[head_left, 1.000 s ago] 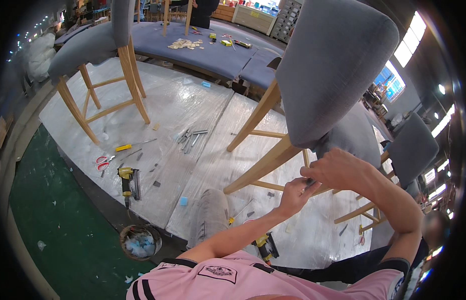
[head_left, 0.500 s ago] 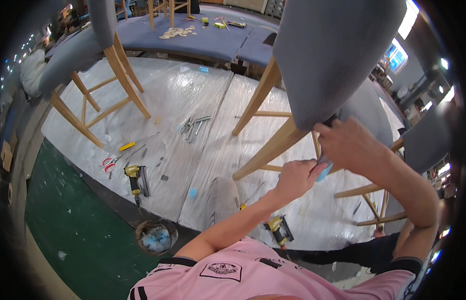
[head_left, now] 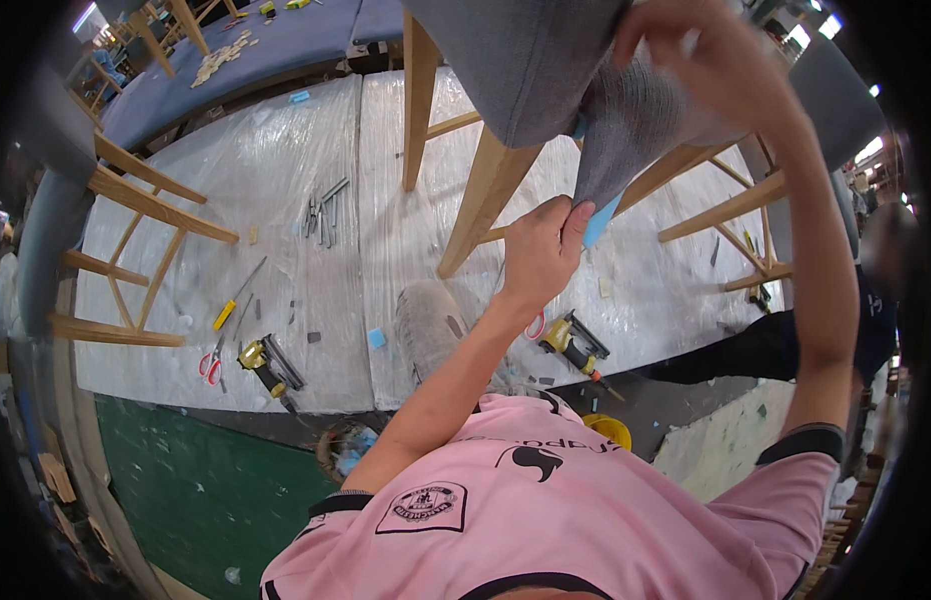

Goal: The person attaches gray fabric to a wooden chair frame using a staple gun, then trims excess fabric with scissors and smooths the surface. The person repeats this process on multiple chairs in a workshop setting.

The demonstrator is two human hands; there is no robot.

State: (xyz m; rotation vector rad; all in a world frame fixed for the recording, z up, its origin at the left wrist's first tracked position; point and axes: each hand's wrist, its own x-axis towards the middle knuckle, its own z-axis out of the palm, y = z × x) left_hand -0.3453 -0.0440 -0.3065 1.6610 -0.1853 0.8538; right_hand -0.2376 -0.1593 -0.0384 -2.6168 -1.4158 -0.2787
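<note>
A wooden-legged chair (head_left: 488,205) with grey upholstery stands in front of me, its backrest (head_left: 530,70) rising past the top edge. My left hand (head_left: 545,245) is closed on the grey fabric (head_left: 607,160) at the lower corner of the seat cover, thumb on top. Light-blue foam (head_left: 601,222) shows beside that thumb, under the cloth. Above the seat, my right hand (head_left: 710,55) is raised and blurred by motion, with its fingers loosely bent and apart. Nothing shows in it.
Two staple guns (head_left: 575,342), (head_left: 270,368) lie on the plastic-wrapped platform (head_left: 330,285). Near the left one are red-handled scissors (head_left: 212,367), a yellow-handled tool (head_left: 225,314) and metal bolts (head_left: 328,212). More chairs (head_left: 145,260) stand at both sides. A person (head_left: 870,310) is at the right.
My right hand has lifted from beside the backrest to above the seat. The left hand keeps its hold on the fabric. My view has shifted, and the chair appears higher and further left.
</note>
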